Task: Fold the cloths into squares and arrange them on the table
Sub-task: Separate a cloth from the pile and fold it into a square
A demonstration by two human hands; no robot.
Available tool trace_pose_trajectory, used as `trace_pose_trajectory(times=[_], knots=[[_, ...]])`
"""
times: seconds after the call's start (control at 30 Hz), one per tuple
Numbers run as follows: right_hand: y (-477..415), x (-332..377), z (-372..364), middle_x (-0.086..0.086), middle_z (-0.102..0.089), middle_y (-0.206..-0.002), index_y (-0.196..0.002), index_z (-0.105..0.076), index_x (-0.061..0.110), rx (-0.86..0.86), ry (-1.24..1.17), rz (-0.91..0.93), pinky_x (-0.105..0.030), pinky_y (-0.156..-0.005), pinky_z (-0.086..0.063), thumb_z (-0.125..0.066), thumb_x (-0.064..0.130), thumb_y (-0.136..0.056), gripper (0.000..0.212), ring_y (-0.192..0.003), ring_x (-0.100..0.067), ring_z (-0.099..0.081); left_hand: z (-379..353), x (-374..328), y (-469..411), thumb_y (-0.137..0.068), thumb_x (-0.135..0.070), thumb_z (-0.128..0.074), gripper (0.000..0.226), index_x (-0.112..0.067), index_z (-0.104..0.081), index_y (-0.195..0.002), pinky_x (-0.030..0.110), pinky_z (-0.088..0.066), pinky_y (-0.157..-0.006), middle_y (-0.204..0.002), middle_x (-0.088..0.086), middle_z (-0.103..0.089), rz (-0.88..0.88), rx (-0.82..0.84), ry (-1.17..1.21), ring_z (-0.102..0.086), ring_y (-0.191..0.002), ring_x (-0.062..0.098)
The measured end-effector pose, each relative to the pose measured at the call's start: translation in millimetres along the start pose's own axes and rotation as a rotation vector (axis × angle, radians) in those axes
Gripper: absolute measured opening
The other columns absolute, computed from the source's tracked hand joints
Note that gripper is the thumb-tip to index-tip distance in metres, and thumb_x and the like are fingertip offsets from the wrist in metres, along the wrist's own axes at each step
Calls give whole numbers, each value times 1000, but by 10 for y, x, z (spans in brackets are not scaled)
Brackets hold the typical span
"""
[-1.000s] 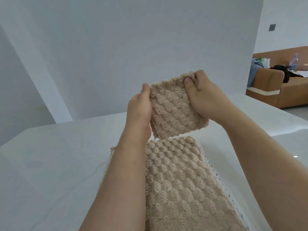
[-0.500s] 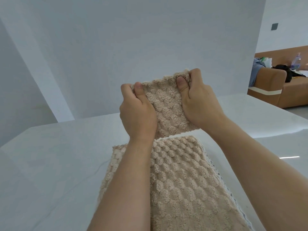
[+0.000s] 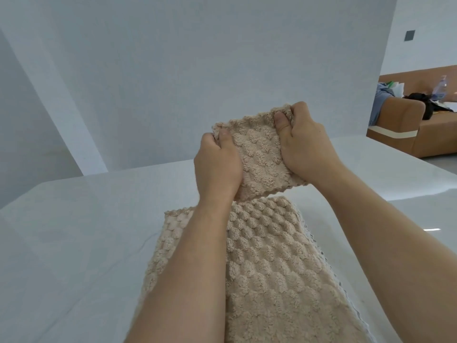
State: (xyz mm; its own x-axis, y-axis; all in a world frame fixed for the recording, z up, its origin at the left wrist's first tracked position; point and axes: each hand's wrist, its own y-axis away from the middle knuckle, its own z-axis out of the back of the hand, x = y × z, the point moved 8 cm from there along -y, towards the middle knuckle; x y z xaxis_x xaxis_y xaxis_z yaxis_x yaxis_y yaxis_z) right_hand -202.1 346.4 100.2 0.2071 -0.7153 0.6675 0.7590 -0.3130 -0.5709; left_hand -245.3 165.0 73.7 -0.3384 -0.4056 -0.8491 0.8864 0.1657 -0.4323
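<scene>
A folded beige cloth [image 3: 259, 154] is held above the white surface [image 3: 74, 231], gripped at its top corners by the left hand [image 3: 217, 167] and right hand [image 3: 306, 147]. Beneath it, a second beige cloth [image 3: 267, 268] is laid flat.

Folded cloth [image 3: 259, 157] above flat cloth [image 3: 269, 268] on table [image 3: 74, 231]; sofa [image 3: 415, 129] far right.

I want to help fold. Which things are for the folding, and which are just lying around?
For the folding:
- small beige cloth, held up in both hands
- bigger beige cloth lying flat
- white table

Just lying around:
- brown sofa
- plastic bottle
- black bag
</scene>
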Motion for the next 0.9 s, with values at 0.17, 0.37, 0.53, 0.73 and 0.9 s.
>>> trace_pose_trajectory(times=[0.17,0.37,0.53,0.73,0.9], knots=[[-29,-166,-84,-9,-57,-75,-103,-41,12,98,21,-40,-35,-53,-38,-36,47,-108,35,-65,-25,-56,-47,62,101,-109,-44,-31,35,-17,-49,-97,31,-30,-50,-74,-3,-58,-36,-78,-188,-55,-65,14],[-95,-923,56,-6,-53,-80,-108,-44,12,165,86,-231,-39,-68,-43,-38,45,-107,33,-73,-28,-54,-747,-37,84,-109,-40,-29,34,-15,-51,-107,33,-34,-58,-89,0,-58,13,124,-303,-53,-75,17],[-439,-1840,382,-12,-51,-91,-105,-42,11,194,257,-350,-37,-71,-38,-40,45,-107,35,-82,-32,-50,-1784,-146,112,-109,-35,-28,33,-13,-50,-121,37,-39,-71,-98,1,-55,57,313,-332,-55,-91,24],[-940,-2563,446,-22,-50,-124,-147,-42,9,321,604,-285,-37,-73,-44,-37,22,-109,41,-100,-38,-55,-2821,18,-66,-108,-30,-33,28,-14,-51,-122,37,-41,-77,-120,6,-62,154,382,-362,-60,-104,29],[-1229,-2883,381,-22,-48,-127,-142,-45,4,377,774,-215,-40,-88,-51,-33,15,-109,38,-110,-41,-58,-3361,26,-313,-103,-19,-40,29,-14,-54,-126,36,-42,-78,-124,5,-64,148,378,-411,-62,-112,30]])
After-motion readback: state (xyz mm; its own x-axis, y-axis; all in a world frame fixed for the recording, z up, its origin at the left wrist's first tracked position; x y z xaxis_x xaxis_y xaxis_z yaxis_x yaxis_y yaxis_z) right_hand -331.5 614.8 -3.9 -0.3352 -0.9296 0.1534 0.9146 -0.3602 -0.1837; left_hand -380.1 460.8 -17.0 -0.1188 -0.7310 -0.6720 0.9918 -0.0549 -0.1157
